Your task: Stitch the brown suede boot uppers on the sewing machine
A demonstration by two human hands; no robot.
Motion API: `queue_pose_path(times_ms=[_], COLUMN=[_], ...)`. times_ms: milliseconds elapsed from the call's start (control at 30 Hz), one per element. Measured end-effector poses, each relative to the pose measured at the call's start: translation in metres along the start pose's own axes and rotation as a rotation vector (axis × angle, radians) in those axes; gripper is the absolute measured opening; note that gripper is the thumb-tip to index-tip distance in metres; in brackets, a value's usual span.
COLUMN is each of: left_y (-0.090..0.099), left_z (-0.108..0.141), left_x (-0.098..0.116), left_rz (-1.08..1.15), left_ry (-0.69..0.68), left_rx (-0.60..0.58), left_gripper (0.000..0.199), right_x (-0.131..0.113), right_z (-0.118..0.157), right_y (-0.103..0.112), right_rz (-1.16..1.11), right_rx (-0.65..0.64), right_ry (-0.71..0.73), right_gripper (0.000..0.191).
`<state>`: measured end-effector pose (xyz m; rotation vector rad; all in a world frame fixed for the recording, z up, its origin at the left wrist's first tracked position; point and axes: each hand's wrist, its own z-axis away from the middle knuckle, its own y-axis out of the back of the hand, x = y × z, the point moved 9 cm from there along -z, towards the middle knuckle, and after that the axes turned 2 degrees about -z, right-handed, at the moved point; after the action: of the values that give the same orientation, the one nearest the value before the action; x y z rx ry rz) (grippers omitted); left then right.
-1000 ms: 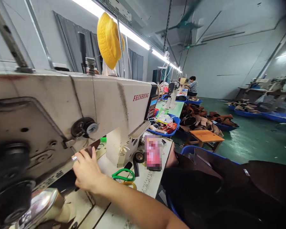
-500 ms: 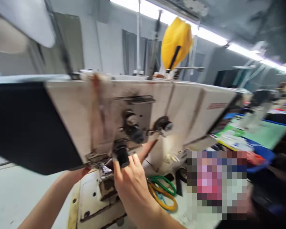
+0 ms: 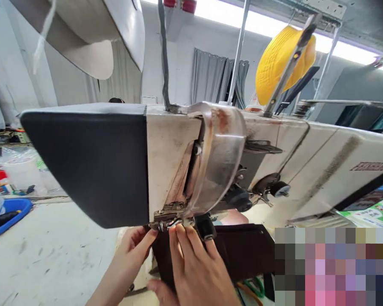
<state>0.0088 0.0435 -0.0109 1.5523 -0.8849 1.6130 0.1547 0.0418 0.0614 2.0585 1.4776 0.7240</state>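
Plastic guard (image 3: 220, 157) — above hands (image 3: 199, 267); yellow hat (image 3: 272, 68) behind

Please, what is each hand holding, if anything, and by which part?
The right hand lies over the dark brown panel under the sewing machine, without visible grip. The left hand is near the panel's left edge; whether it pinches cannot be told.

We see two bare hands, the left hand (image 3: 134, 246) and the right hand (image 3: 198, 270), each with slim, fairly long fingers and a smooth back. The left wrist (image 3: 107, 278) is bare too, right down to the lower edge of the view (any sleeve higher up lies beyond our sight). Some fingertips are hidden from us.
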Motion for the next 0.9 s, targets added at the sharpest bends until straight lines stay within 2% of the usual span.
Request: queue_pose_path(times_ms=[133,233,300,367,433,500,567,700,833,900], left_y=[0.011,0.018,0.018,0.017,0.014,0.009,0.005,0.012,0.011,0.016], left_z=[-0.015,-0.022,-0.022,-0.018,-0.011,-0.005,-0.002,-0.004,-0.008,-0.007], left_x=[0.002,0.000,-0.002,-0.004,-0.009,-0.015,-0.023,-0.031,-0.048,-0.053], left_rz=[-0.123,-0.216,-0.241,-0.227,-0.163,-0.078,-0.023,-0.045,-0.010,-0.025], left_ry=[0.062,0.104,0.099,0.074,0.035,0.003,-0.005,-0.062,0.005,0.022], left_rx=[-0.178,-0.211,-0.160,-0.058,0.019,0.041,0.028,0.131,0.089,0.118], left_gripper=[0.053,0.054,0.058,0.062,0.063,0.058,0.053,0.057,0.061,0.063], right_x=[0.019,0.022,0.019,0.014,0.010,0.008,0.008,0.012,0.017,0.018], right_z=[-0.029,-0.035,-0.030,-0.019,-0.007,0.000,-0.001,-0.011,-0.010,-0.005], right_y=[0.032,0.046,0.043,0.030,0.013,0.002,0.001,0.013,0.016,0.011], right_rz=[-0.009,-0.044,-0.046,0.013,0.089,0.143,0.140,0.090,0.136,0.152], right_rx=[-0.301,-0.411,-0.383,-0.309,-0.240,-0.211,-0.201,-0.220,-0.203,-0.215], right_ry=[0.181,0.226,0.237,0.238,0.235,0.231,0.234,0.243,0.234,0.232], right_gripper=[0.065,0.064,0.053,0.041,0.040,0.042,0.040,0.035,0.038,0.040])
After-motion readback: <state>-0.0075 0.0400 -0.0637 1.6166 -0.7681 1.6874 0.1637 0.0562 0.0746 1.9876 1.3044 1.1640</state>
